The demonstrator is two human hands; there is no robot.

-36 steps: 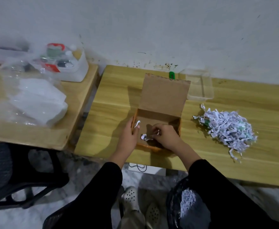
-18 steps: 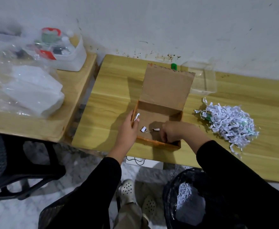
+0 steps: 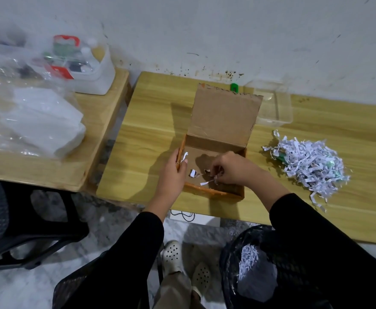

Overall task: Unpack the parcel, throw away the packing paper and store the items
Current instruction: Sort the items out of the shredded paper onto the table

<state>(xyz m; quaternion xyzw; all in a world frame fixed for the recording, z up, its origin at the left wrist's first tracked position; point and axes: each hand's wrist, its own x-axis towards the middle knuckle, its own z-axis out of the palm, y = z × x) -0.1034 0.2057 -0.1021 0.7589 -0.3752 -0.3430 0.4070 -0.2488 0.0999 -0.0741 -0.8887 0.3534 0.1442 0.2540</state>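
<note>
You wear black long sleeves [image 3: 129, 248] ending at the wrists, leaving your left grip [image 3: 171, 175] and right grip [image 3: 231, 168] bare, plus beige trousers [image 3: 173, 291] and pale clogs [image 3: 171, 256] dotted with round holes.

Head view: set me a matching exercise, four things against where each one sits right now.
Things:
1 cardboard box
2 shredded paper pile
3 clear tub
4 mesh bin

Places:
A down below the table's near edge
B at the table's far edge, behind the box
C loose on the table, right of the box
D lid up, at the table's near edge

Pairs: 1-D, 2-C, 3-B, 4-A.
</note>
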